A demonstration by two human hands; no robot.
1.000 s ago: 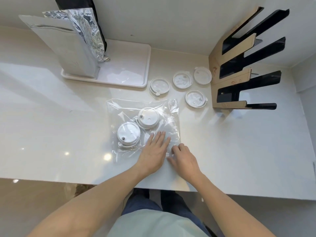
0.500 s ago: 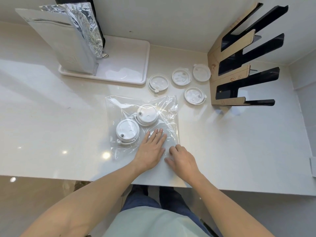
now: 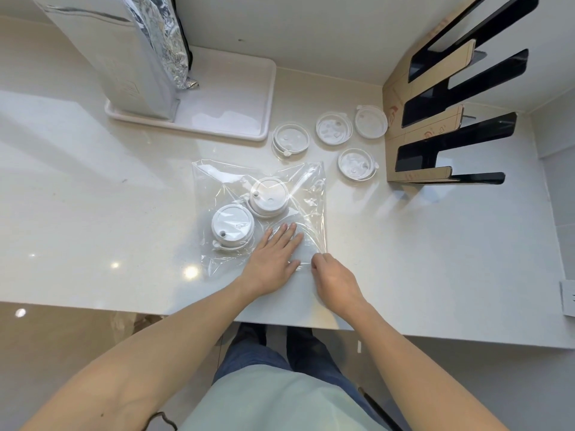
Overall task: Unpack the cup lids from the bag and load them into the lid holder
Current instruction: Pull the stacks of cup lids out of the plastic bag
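Note:
A clear plastic bag (image 3: pixel 308 194) lies flat on the white counter with two white cup lids inside, one (image 3: pixel 231 226) at the near left and one (image 3: pixel 268 196) behind it. My left hand (image 3: pixel 273 259) presses flat on the bag's near part, fingers spread. My right hand (image 3: pixel 334 279) has curled fingers pinching the bag's near right corner. Several clear lids lie loose beyond the bag: one (image 3: pixel 291 140), one (image 3: pixel 333 128), one (image 3: pixel 370 121) and one (image 3: pixel 356 164). The black and cardboard lid holder (image 3: pixel 448 119) stands at the right.
A white tray (image 3: pixel 236 98) at the back left carries a tall foil bag (image 3: pixel 130 54). The counter's front edge (image 3: pixel 280 325) runs just under my wrists. A wall corner closes the far right, with a white outlet (image 3: pixel 567 301) low on the side.
The view has shifted slightly. My hands stay on the bag's near edge; the right hand's fingers have drawn in tighter on the corner. The lids have not moved.

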